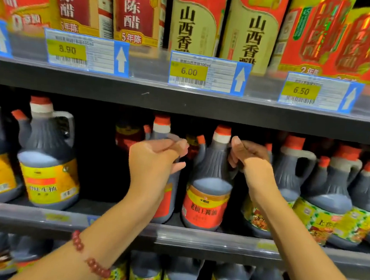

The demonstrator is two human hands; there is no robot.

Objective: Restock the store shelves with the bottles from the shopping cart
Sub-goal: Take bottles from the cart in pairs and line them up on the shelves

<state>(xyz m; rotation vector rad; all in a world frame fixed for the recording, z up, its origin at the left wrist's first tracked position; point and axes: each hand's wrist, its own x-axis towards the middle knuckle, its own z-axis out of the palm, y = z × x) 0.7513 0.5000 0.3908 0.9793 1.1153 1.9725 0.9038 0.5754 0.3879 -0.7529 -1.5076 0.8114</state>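
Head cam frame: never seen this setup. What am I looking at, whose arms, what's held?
There is no robot here. One wide-angle camera sits on a person's head and looks forward and down, so the two bare arms coming up from the bottom edge are the wearer's own.

They face a store shelf lined with dark jugs that have red caps. The left hand, with a red bead bracelet on that forearm, grips the handle of one red-label jug, mostly hidden behind the hand. The right hand curls round the handle of the next red-label jug, which stands on the shelf.

Above are boxed vinegar cartons and price tags. The shopping cart is out of view.
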